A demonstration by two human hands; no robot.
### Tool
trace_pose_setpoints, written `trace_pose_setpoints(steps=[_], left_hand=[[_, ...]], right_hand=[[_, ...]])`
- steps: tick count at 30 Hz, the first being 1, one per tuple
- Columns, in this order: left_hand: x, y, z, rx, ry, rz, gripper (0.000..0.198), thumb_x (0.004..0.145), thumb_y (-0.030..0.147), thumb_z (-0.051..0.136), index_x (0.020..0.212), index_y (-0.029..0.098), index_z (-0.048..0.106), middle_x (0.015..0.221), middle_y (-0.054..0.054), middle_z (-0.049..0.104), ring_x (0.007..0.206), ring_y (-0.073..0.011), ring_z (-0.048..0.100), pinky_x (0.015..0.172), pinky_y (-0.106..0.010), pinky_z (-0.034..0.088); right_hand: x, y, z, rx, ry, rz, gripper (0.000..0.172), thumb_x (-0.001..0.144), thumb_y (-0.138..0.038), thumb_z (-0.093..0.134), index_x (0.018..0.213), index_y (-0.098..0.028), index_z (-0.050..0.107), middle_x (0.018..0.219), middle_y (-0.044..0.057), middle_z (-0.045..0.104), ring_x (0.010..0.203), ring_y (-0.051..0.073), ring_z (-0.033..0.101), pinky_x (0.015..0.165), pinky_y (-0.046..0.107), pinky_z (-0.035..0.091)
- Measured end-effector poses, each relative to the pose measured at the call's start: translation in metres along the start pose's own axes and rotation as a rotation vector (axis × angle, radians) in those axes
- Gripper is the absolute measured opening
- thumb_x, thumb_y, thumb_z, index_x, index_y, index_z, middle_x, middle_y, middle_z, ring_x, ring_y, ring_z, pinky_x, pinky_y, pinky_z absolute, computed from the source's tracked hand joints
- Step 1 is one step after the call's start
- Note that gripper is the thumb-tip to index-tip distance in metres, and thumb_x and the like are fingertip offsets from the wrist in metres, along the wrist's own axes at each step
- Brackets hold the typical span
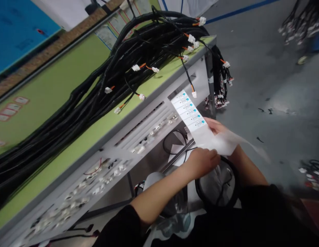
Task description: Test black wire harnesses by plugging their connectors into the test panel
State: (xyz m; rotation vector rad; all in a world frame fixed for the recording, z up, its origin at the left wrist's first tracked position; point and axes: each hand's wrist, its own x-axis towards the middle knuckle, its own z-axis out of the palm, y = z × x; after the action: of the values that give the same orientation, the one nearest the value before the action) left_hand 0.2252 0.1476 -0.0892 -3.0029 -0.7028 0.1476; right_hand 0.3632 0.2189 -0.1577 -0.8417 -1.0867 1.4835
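A white strip of labels (190, 113) with blue dots runs from the bench's front panel down to a blank backing sheet (221, 142). My right hand (216, 126) lies under the sheet and holds it, mostly hidden by the paper. My left hand (202, 160) is curled at the sheet's lower edge, fingers pinched on it. Below my hands a coil of black cable (233, 171) rests over my lap.
A thick bundle of black wire harnesses (118, 75) with white connectors lies across the green bench top (72, 154). The grey front panel (138, 133) holds rows of small connectors. More harnesses hang at the bench corner (222, 82). Grey floor lies to the right, with cable scraps.
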Motion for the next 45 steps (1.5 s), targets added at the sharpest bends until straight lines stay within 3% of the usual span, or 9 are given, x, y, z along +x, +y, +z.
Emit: trace_pose_setpoints(steps=[3,5,9,11,13,15,21,36,45], left_hand=[[0.001,0.002,0.008,-0.168,-0.008,-0.08,0.02,0.085,0.015,0.048,0.098,0.021,0.063,0.101,-0.005,0.064,0.072,-0.0147,0.06,0.059,-0.025,0.044],[-0.007,-0.002,0.015,-0.341,0.224,-0.24,0.021,0.083,0.015,0.051,0.1,0.022,0.061,0.111,-0.006,0.061,0.082,-0.015,0.06,0.068,-0.026,0.046],[-0.016,-0.036,0.023,-0.845,0.697,-0.889,0.017,0.078,0.029,0.062,0.088,0.018,0.057,0.091,-0.006,0.06,0.079,-0.0155,0.057,0.074,-0.029,0.046],[-0.007,-0.059,0.023,-1.348,0.597,-1.001,0.03,0.069,0.035,0.071,0.089,0.017,0.058,0.088,-0.005,0.061,0.076,-0.0153,0.058,0.073,-0.03,0.048],[0.01,-0.076,0.022,-1.807,0.382,-0.884,0.041,0.061,0.034,0.078,0.093,0.016,0.061,0.092,-0.007,0.064,0.079,-0.0176,0.061,0.075,-0.033,0.049],[0.029,-0.085,0.024,-1.974,0.322,-0.787,0.048,0.052,0.028,0.083,0.094,0.015,0.064,0.093,-0.007,0.067,0.081,-0.0197,0.063,0.077,-0.035,0.049],[0.053,-0.085,0.037,-1.844,0.599,-0.723,0.046,0.047,0.026,0.085,0.088,0.012,0.07,0.086,-0.008,0.073,0.083,-0.0233,0.066,0.087,-0.038,0.047],[0.035,-0.116,0.038,-1.469,0.583,-0.473,0.037,0.056,0.03,0.081,0.089,0.015,0.074,0.104,-0.009,0.072,0.105,-0.0289,0.063,0.103,-0.044,0.04],[0.041,-0.106,0.031,-1.844,0.658,-0.489,0.049,0.056,0.038,0.083,0.096,0.014,0.07,0.104,-0.012,0.071,0.099,-0.0279,0.065,0.095,-0.042,0.047]], right_hand=[[-0.002,0.003,-0.01,0.177,-0.071,0.055,0.037,0.071,-0.03,0.071,0.106,-0.02,0.063,0.096,0.005,0.071,0.079,0.019,0.067,0.075,0.034,0.053],[-0.001,0.008,-0.02,0.153,-0.017,0.026,0.039,0.068,-0.027,0.073,0.104,-0.021,0.062,0.096,0.004,0.071,0.079,0.018,0.066,0.073,0.032,0.053],[-0.002,0.008,-0.035,-0.127,0.07,-0.12,0.049,0.076,-0.031,0.067,0.123,-0.025,0.054,0.105,0.004,0.069,0.09,0.02,0.065,0.079,0.035,0.053],[-0.003,0.005,-0.037,-0.224,0.028,-0.17,0.059,0.08,-0.033,0.064,0.135,-0.027,0.044,0.103,0.003,0.069,0.09,0.02,0.065,0.08,0.036,0.053],[-0.002,0.005,-0.037,-0.289,-0.035,-0.228,0.065,0.082,-0.036,0.062,0.141,-0.029,0.036,0.106,0.003,0.069,0.093,0.021,0.065,0.084,0.038,0.053],[0.001,0.006,-0.036,-0.372,-0.031,-0.315,0.062,0.083,-0.038,0.06,0.14,-0.03,0.039,0.121,0.004,0.063,0.105,0.022,0.062,0.093,0.04,0.049],[0.006,-0.001,-0.035,-0.612,0.113,-0.418,0.045,0.08,-0.032,0.063,0.125,-0.029,0.057,0.131,0.004,0.058,0.12,0.023,0.054,0.103,0.043,0.042],[0.01,-0.008,-0.018,-0.391,0.177,-0.353,0.03,0.074,-0.04,0.07,0.098,-0.022,0.069,0.092,0.004,0.069,0.082,0.016,0.062,0.077,0.034,0.051],[-0.002,-0.024,-0.005,-0.723,0.283,-0.502,0.018,0.08,-0.032,0.064,0.095,-0.024,0.07,0.086,0.002,0.069,0.075,0.015,0.059,0.072,0.031,0.048]])
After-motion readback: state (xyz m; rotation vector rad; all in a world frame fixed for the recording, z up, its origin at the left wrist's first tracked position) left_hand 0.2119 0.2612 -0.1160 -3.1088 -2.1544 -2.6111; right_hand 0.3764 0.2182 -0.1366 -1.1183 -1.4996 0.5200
